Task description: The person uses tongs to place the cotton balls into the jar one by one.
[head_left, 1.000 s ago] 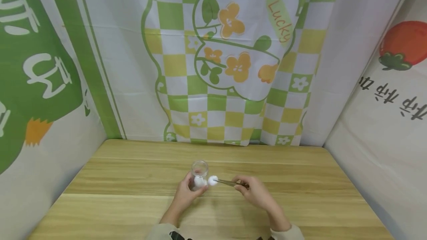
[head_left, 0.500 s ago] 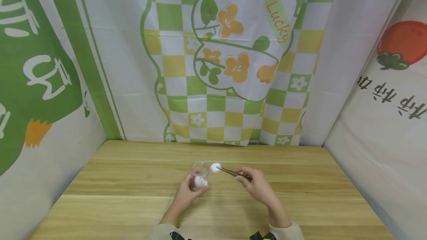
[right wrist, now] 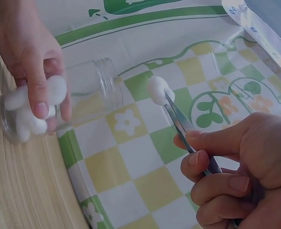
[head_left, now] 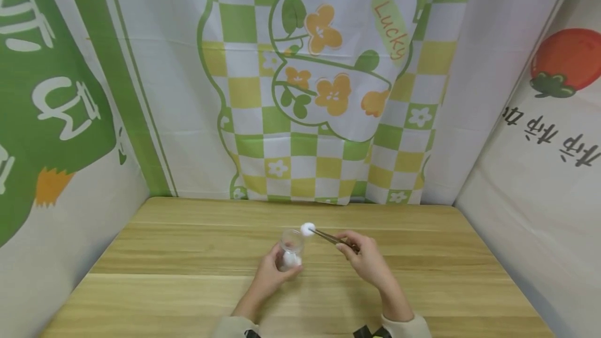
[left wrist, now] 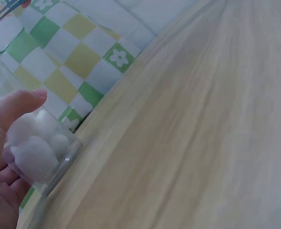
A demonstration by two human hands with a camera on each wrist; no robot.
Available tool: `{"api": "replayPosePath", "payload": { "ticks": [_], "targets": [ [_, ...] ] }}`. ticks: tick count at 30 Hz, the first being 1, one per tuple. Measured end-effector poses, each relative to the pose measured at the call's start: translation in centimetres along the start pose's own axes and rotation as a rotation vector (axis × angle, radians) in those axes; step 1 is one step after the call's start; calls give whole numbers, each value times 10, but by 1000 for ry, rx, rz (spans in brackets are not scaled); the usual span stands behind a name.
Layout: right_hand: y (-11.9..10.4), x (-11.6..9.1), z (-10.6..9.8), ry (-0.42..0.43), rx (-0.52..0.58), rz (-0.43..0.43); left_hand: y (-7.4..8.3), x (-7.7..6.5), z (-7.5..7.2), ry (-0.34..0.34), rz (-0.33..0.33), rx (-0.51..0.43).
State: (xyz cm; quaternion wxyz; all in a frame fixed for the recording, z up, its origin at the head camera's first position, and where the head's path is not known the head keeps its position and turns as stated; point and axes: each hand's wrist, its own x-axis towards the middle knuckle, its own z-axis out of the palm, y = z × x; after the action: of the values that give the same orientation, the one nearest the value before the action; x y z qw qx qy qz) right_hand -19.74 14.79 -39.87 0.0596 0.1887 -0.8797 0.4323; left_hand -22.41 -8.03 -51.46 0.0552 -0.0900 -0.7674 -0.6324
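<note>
My left hand [head_left: 272, 278] grips a clear, open-mouthed jar [right wrist: 85, 86] low down, thumb on one side and fingers on the other. Several white cotton balls [left wrist: 35, 157] lie in the bottom of the jar, seen through its wall. Metal tweezers [right wrist: 178, 121] are pinched between the thumb and fingers of my right hand [head_left: 368, 262]. One cotton ball [right wrist: 157, 89] is held in their tips, just outside the jar's mouth. In the left wrist view only the tweezers' tips [left wrist: 4, 10] show, at the top left corner.
Both hands work over a wooden table [head_left: 188, 260]. Behind its far edge hangs a checked green, yellow and white curtain [head_left: 305, 186]. Printed cloth walls [head_left: 540, 197] stand on either side.
My right hand has carried the tweezers and cotton ball from beside the jar to higher up near its mouth. The left hand has shifted slightly right with the jar.
</note>
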Motion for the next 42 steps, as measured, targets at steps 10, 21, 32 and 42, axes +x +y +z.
{"api": "replayPosePath", "payload": {
  "ticks": [10,21,32,42],
  "targets": [
    [-1,1,0,9,-11,-4,1,-3,14,-94,57,58],
    [-1,0,-1,-11,-52,-7,2,-6,18,-102,31,17],
    [2,-3,-4,-57,-68,-25,2,-6,20,-100,35,52],
    [4,-2,-6,-130,-49,16,3,-7,19,-77,33,75]
  ]
}}
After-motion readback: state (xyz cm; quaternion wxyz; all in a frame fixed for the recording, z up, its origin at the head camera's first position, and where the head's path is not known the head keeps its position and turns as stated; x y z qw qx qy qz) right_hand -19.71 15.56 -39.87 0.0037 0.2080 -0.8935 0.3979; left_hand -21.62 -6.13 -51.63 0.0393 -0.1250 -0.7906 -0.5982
